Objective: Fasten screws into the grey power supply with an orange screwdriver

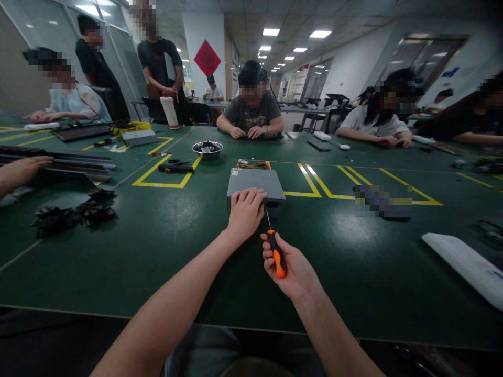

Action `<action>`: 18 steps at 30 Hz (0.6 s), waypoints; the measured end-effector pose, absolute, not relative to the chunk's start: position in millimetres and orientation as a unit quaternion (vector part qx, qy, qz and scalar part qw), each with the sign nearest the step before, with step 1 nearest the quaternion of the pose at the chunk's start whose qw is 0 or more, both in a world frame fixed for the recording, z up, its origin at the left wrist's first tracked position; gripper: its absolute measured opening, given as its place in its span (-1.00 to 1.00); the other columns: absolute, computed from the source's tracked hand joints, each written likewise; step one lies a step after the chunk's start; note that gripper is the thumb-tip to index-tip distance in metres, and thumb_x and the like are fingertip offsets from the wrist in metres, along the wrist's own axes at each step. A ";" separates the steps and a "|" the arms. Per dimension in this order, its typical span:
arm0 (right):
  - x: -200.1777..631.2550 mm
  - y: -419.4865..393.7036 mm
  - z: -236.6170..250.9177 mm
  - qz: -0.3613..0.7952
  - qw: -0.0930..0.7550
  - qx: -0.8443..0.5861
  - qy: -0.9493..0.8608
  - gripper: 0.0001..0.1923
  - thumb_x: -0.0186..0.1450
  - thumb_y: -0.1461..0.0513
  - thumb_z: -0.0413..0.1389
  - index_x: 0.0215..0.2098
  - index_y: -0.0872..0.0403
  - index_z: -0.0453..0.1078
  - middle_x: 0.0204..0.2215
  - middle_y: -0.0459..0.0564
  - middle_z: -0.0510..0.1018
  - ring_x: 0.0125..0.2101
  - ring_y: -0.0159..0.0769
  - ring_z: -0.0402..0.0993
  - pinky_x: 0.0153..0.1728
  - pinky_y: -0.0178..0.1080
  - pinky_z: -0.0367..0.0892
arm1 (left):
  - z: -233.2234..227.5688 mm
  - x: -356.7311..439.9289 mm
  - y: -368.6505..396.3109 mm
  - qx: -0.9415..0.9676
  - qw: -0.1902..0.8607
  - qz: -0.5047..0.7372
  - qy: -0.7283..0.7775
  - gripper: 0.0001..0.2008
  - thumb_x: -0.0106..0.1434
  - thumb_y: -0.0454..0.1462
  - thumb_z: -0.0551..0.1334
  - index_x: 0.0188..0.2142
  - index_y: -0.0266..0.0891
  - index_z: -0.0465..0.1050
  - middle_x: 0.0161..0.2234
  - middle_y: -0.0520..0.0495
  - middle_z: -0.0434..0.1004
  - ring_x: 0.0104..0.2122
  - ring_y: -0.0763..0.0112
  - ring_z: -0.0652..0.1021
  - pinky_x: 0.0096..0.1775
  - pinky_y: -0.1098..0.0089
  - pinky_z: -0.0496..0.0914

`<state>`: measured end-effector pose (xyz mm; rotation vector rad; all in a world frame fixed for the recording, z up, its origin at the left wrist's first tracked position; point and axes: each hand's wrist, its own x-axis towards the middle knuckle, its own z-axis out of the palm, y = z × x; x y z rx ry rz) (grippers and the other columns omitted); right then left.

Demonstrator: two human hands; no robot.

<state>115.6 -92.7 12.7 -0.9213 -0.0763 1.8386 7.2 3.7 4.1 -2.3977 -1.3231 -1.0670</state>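
Observation:
A grey metal computer power supply [257, 181] lies on the green table in front of me, its bundle of coloured cables [251, 164] at the far side. My left hand [247, 208] grips its near left edge, fingers laid over the top. In my right hand [288, 264] is an orange and black screwdriver [277, 256], held by the handle and tilted up. Its thin shaft reaches the near face of the power supply, by the socket. Whether the tip sits in a screw is too small to tell.
A metal bowl [207, 150] of small dark parts stands beyond, left of the power supply. Black crumpled pieces [74, 212] lie at left, near another person's hand [27, 170]. A white elongated object [466, 267] lies at right. Several people sit around the table [157, 272].

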 end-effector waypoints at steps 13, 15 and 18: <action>121.6 -98.2 9.5 0.645 0.568 -0.490 -0.146 -0.97 0.12 0.38 0.12 -0.42 0.18 0.37 -0.53 -0.04 0.45 -0.56 -0.48 0.39 -0.65 -0.48 0.30 | 5.2 6.8 3.3 -0.813 0.094 -0.359 -0.449 -0.74 0.22 -0.35 0.07 -0.10 -0.11 0.29 -0.01 0.00 0.39 0.01 0.30 0.32 -0.01 0.22 0.13; 123.7 -97.7 10.8 0.668 0.553 -0.483 -0.124 -0.92 0.19 0.37 0.05 -0.37 0.20 0.38 -0.50 0.00 0.47 -0.56 -0.47 0.40 -0.63 -0.45 0.34 | 5.4 7.0 3.1 -0.813 0.093 -0.359 -0.450 -0.74 0.22 -0.35 0.07 -0.10 -0.11 0.29 -0.01 0.00 0.39 0.00 0.30 0.32 -0.01 0.22 0.13; 122.4 -96.1 11.9 0.707 0.541 -0.447 -0.090 -0.83 0.25 0.36 -0.05 -0.33 0.23 0.38 -0.56 -0.03 0.43 -0.62 -0.52 0.34 -0.67 -0.48 0.30 | 5.1 7.3 3.3 -0.811 0.092 -0.360 -0.451 -0.74 0.21 -0.35 0.07 -0.10 -0.11 0.29 -0.01 0.00 0.39 0.00 0.29 0.32 -0.01 0.21 0.13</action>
